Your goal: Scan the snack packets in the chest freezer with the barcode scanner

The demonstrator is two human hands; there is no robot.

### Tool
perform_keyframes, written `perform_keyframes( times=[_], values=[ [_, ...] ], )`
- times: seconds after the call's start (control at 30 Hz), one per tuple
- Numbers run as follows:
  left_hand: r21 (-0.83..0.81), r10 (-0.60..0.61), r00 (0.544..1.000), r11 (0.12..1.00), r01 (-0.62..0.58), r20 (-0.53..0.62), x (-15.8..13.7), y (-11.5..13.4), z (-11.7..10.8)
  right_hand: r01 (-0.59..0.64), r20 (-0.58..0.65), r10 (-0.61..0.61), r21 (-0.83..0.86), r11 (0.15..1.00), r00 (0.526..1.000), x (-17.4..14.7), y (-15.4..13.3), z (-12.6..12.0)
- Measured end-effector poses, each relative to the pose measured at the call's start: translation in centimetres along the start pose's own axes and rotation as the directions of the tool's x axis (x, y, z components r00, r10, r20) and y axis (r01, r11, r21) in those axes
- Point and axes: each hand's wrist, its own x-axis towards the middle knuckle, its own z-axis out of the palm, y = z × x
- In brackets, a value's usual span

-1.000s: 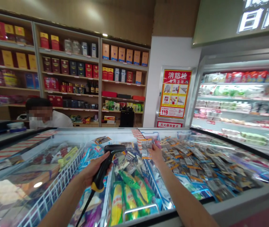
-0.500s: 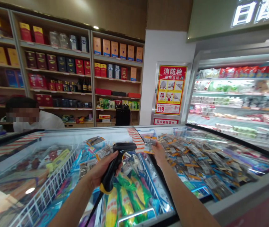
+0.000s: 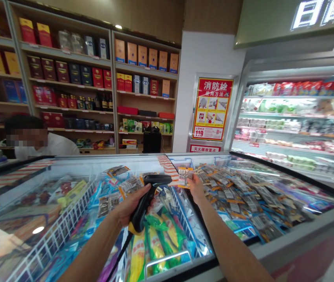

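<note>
Wrapped round the handle of a black and yellow barcode scanner (image 3: 143, 205), my left hand (image 3: 133, 205) holds it above the freezer, its head turned right. My right hand (image 3: 196, 190) pinches a small orange-edged food packet (image 3: 184, 177), its printed label facing me, just in front of the scanner head. Many similar packets (image 3: 243, 192) lie heaped on the right-hand glass lid, close to my right hand. A few more packets (image 3: 130, 185) rest on the left side, behind my left hand. The scanner's cable (image 3: 121, 254) runs down toward me.
The chest freezer's front rim (image 3: 275, 250) runs along my right. Under the glass are white wire baskets (image 3: 52, 239) and yellow-green corn packs (image 3: 156, 243). A person (image 3: 37, 139) is low behind the freezer at left. Boxed goods fill the shelves (image 3: 69, 86); a refrigerated display (image 3: 296, 125) stands right.
The view has shifted slightly. The scanner and the packet stay facing each other, both hands keeping their holds; the scanner head sits a little farther right.
</note>
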Motion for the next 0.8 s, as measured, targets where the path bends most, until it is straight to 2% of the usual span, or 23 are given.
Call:
perform_keyframes(
  times=[0.13, 0.33, 0.57, 0.63, 0.7, 0.8],
  values=[
    [-0.005, 0.012, 1.000, 1.000, -0.012, 0.021, 0.0, 0.2, 0.1, -0.007, -0.013, 0.007, 0.055, 0.998, 1.000, 0.0, -0.2, 0.1],
    [0.002, 0.019, 1.000, 1.000, -0.019, -0.020, -0.1, 0.4, 0.6, 0.045, -0.010, -0.046, -0.053, 0.998, 0.999, 0.4, 0.4, 0.0],
    [-0.001, 0.029, 0.999, 1.000, -0.029, -0.014, -0.1, 0.3, 0.1, 0.029, -0.014, -0.030, -0.045, 0.999, 0.999, 1.1, 1.3, 0.0],
    [0.017, 0.033, 0.998, 0.999, -0.032, -0.059, -0.4, 0.4, -0.2, 0.023, -0.056, -0.029, -0.106, 0.994, 0.998, 1.6, 1.0, -0.4],
    [0.042, 0.043, 0.990, 0.998, -0.038, -0.138, -0.9, 0.7, -0.6, 0.023, -0.100, -0.048, -0.239, 0.971, 0.994, 2.3, 0.4, -1.5],
    [0.064, 0.072, 0.971, 0.996, -0.059, -0.227, -1.9, 1.1, -1.4, 0.014, -0.172, -0.115, -0.500, 0.866, 0.978, 3.5, -0.6, -3.7]
  ],
)
